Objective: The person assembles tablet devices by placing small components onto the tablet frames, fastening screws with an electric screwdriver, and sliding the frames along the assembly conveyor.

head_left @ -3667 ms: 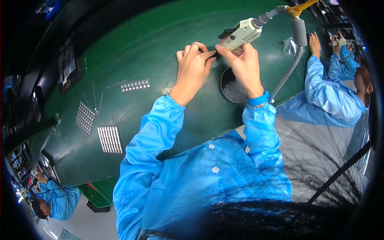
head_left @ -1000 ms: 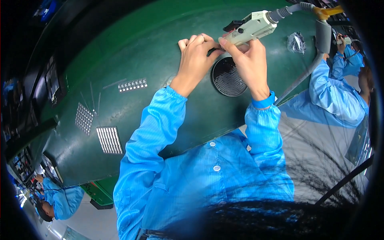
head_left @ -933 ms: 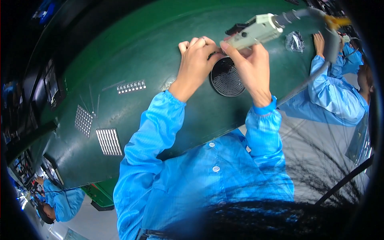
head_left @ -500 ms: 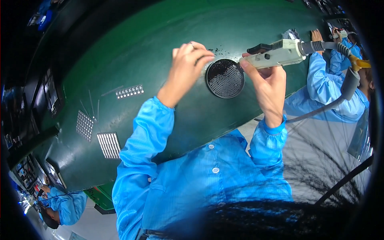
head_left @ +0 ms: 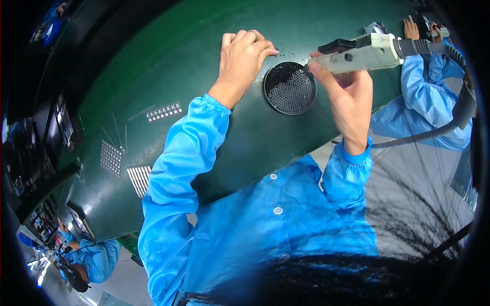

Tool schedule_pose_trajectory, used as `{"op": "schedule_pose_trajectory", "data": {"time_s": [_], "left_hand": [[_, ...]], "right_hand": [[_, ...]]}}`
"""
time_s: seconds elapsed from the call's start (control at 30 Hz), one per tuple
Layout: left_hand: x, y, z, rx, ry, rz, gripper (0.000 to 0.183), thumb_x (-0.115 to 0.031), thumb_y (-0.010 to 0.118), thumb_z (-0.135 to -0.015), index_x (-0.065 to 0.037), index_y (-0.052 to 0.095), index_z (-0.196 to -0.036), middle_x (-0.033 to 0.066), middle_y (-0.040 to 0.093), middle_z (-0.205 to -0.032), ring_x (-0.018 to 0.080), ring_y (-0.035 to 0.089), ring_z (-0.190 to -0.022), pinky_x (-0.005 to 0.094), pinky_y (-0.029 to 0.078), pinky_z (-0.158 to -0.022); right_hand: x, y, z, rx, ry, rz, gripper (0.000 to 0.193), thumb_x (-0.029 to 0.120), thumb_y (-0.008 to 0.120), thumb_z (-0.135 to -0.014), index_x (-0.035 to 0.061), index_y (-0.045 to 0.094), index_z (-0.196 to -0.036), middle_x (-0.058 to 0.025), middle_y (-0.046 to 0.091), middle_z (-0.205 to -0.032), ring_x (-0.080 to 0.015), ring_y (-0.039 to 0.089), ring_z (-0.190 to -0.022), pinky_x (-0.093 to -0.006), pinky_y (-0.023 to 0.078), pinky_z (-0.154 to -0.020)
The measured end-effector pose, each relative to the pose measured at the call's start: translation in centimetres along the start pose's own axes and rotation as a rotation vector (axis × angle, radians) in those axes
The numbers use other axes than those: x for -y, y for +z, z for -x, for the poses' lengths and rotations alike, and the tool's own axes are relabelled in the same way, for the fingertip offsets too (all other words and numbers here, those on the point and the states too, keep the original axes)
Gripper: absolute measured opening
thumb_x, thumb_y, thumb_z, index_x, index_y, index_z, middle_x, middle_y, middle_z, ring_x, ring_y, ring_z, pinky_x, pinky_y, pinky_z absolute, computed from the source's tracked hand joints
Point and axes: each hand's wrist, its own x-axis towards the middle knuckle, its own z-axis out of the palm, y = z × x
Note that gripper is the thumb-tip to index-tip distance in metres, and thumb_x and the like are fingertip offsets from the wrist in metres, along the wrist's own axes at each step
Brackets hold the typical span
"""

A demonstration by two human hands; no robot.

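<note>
My right hand (head_left: 348, 92) is closed round a pale hand-held tool (head_left: 365, 55) with a black lever on top and a grey ribbed hose at its far end. The tool's near end meets the rim of a round black dish (head_left: 290, 109) with a grid of small holes; small black pieces cover its upper left part. My left hand (head_left: 245, 58) is above the table, left of the dish, with thumb and fingertips pinched together beside scattered small black bits (head_left: 289, 53). What the pinch holds, if anything, is too small to make out.
On the green table (head_left: 229, 168) at left lie a strip of small parts (head_left: 164, 112), a dotted plate (head_left: 111, 158), a striped plate (head_left: 139, 180) and thin clear strips. A crumpled bag (head_left: 375, 27) sits beyond the tool. Co-workers in blue (head_left: 429, 97) are at right and lower left.
My left hand has come down to the loose black bits, and its fingers have drawn together into a pinch. My right hand still grips the tool at the dish.
</note>
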Motion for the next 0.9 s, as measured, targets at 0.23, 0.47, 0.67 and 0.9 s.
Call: {"op": "schedule_pose_trajectory", "data": {"time_s": [0.23, 0.47, 0.67, 0.9], "left_hand": [[-3.4, -1.4, 0.7, 0.162, -0.035, 0.183, 0.011, -0.022, 0.071, -0.093, -0.013, 0.078, -0.093, -0.0002, 0.068, -0.095, 0.0204, 0.062, -0.095, 0.0361, 0.039, -0.089], [-6.4, -2.4, 1.6, 0.207, 0.041, 0.139, 0.009, -0.016, 0.077, -0.087, -0.013, 0.079, -0.096, -0.0019, 0.068, -0.095, 0.0175, 0.061, -0.093, 0.0353, 0.037, -0.086], [-4.2, -3.0, 0.1, 0.196, -0.192, 0.271, 0.012, -0.021, 0.079, -0.087, -0.013, 0.082, -0.096, 0.0006, 0.069, -0.095, 0.0212, 0.063, -0.094, 0.0369, 0.041, -0.087], [-2.8, -1.3, -1.9, 0.199, -0.040, 0.130, 0.031, -0.035, 0.085, -0.079, -0.017, 0.084, -0.105, 0.0008, 0.067, -0.096, 0.0195, 0.059, -0.096, 0.0362, 0.036, -0.090]], "right_hand": [[-0.4, -0.8, -0.3, 0.011, 0.014, -0.024, 0.020, 0.007, 0.078, -0.091, -0.0063, 0.072, -0.104, -0.0090, 0.076, -0.091, -0.0099, 0.069, -0.081, -0.0279, 0.056, -0.073], [-0.7, -1.8, -0.1, -0.011, -0.003, 0.014, 0.023, 0.011, 0.079, -0.090, -0.0060, 0.072, -0.103, -0.0102, 0.076, -0.088, -0.0115, 0.069, -0.080, -0.0301, 0.057, -0.072], [-0.6, -1.9, -1.0, 0.022, -0.002, 0.053, 0.025, 0.013, 0.080, -0.089, -0.0052, 0.072, -0.104, -0.0101, 0.076, -0.089, -0.0129, 0.070, -0.079, -0.0301, 0.057, -0.072], [-0.5, -2.9, -0.4, -0.023, -0.020, -0.012, 0.025, 0.011, 0.080, -0.089, -0.0052, 0.072, -0.106, -0.0096, 0.076, -0.092, -0.0120, 0.070, -0.080, -0.0289, 0.057, -0.072]]}}
